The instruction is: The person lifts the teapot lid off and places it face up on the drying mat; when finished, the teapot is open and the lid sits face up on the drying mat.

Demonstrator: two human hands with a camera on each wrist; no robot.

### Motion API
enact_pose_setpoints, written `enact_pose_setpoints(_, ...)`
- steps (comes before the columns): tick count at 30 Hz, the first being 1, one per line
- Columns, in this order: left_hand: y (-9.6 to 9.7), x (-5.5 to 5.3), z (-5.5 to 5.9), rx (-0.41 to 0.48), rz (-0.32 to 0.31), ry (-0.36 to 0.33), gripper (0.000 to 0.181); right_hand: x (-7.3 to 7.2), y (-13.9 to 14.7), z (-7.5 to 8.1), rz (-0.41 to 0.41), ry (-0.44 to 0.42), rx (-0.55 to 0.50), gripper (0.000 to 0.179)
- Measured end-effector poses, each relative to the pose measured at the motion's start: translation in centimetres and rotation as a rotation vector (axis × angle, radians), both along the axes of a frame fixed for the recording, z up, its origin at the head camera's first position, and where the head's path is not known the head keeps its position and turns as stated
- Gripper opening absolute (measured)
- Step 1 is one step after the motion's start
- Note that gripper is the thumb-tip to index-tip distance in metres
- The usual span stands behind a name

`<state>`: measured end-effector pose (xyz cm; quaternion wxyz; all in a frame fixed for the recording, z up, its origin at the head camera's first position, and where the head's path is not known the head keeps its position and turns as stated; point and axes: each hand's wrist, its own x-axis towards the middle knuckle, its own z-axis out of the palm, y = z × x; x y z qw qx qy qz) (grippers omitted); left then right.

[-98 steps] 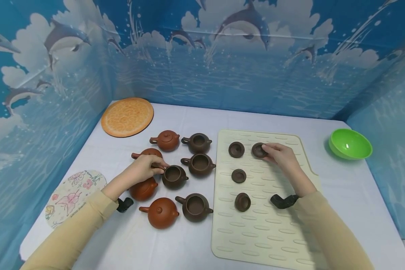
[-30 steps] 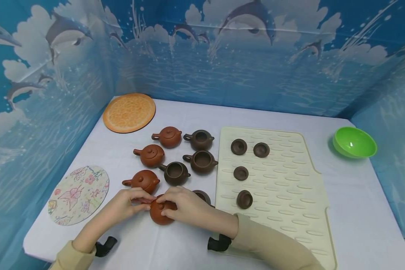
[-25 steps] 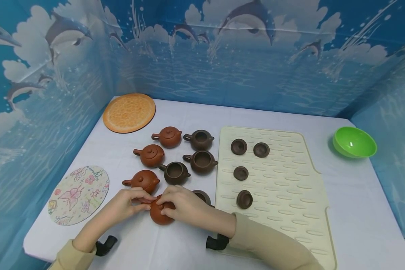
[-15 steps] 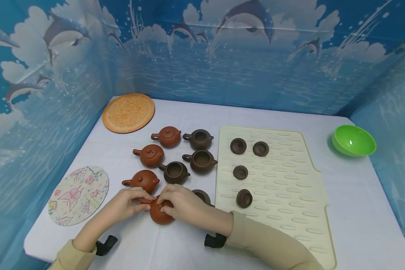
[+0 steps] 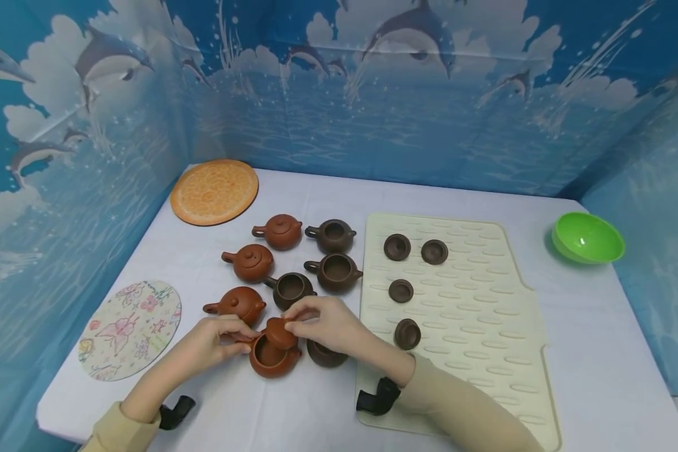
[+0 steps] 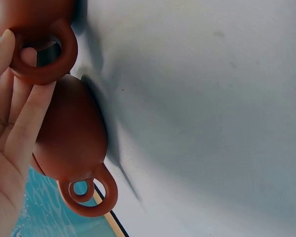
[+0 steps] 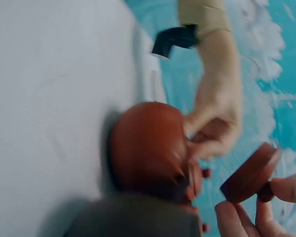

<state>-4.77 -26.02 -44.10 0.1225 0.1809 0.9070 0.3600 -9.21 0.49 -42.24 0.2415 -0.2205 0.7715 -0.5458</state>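
My left hand (image 5: pixel 221 342) pinches the handle of the front reddish-brown teapot (image 5: pixel 272 369), which sits on the white table with its opening uncovered. In the left wrist view, thumb and fingers close on the teapot's loop handle (image 6: pixel 69 54). My right hand (image 5: pixel 330 323) holds that teapot's lid (image 5: pixel 281 333) by its knob, tilted above the opening. The right wrist view shows the lid (image 7: pixel 251 173) raised off the pot body (image 7: pixel 148 143). A dark brown teapot (image 5: pixel 326 356) stands right beside it, partly covered by my right hand.
Three lidded red teapots (image 5: pixel 252 262) and several lidless dark teapots (image 5: pixel 337 274) stand close behind. Several dark lids (image 5: pixel 401 290) lie on a cream mat (image 5: pixel 463 389). A green bowl (image 5: pixel 587 242), an orange round mat (image 5: pixel 215 191) and a floral round mat (image 5: pixel 130 329) lie around.
Both hands came to the front red teapot after a dark lid was left on the mat. Since half a second ago, my right hand has lifted the red lid up and rightward, exposing the opening.
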Motion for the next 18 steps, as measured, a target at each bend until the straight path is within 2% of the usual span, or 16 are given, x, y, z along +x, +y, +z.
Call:
enact_pose_setpoints(3, 0.0, 0.0, 0.0, 0.002, -0.003, 0.004, 0.022, -0.9, 1.7, 0.0, -0.084, -0.234, -0.14, 0.021)
enact_pose_setpoints(7, 0.0, 0.1, 0.1, -0.016, 0.002, 0.004, 0.022, -1.6, 4.0, 0.2, -0.167, -0.464, -0.34, 0.029)
enact_pose_setpoints(12, 0.1, 0.1, 0.2, -0.028, 0.017, -0.013, 0.022, -1.7, 6.3, 0.5, -0.168, -0.597, -0.554, 0.024)
enact_pose_setpoints(18, 0.2, 0.2, 0.2, -0.012, 0.012, -0.006, 0.022, -1.5, 8.3, 0.5, -0.166, -0.673, -0.628, 0.032)
